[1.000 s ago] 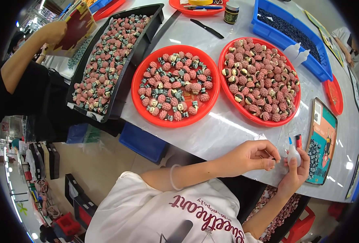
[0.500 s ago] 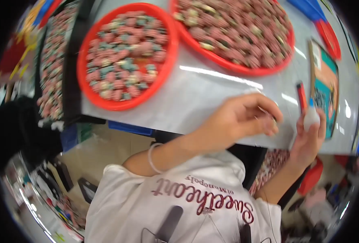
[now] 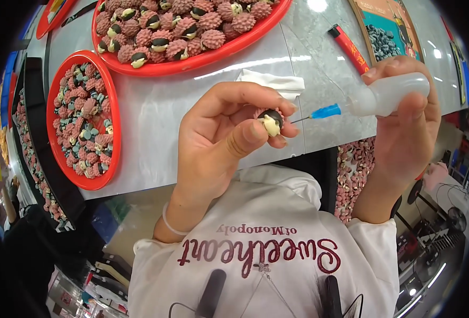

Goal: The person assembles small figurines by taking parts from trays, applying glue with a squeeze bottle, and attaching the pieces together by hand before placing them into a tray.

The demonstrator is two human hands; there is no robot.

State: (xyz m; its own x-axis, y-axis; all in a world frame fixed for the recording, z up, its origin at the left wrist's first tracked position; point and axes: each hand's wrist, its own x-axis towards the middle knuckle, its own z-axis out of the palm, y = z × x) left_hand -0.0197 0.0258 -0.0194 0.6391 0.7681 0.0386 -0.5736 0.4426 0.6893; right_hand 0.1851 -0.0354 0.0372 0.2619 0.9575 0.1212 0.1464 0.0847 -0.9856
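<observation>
A small pink ridged piece with a dark and cream figure (image 3: 271, 123) is pinched between the thumb and fingers of my left hand (image 3: 208, 138). My right hand (image 3: 409, 127) is closed round a translucent white squeeze bottle (image 3: 390, 95). The bottle lies sideways, and its blue needle tip (image 3: 325, 111) points left at the pink piece. The thin needle ends at or very near the piece's right side; whether it touches, I cannot tell.
Beyond my left hand is a large red tray (image 3: 194, 68) of similar pieces. A smaller red tray (image 3: 115, 132) with pink and grey-blue pieces stands left. A folded white tissue (image 3: 273, 82), a red marker-like stick (image 3: 349, 49) and a framed colourful picture board (image 3: 364, 26) lie on the table.
The bottle has gone from upright to sideways, its needle now at the pink piece. My left hand has turned so the piece shows. The whole view has shifted and sharpened.
</observation>
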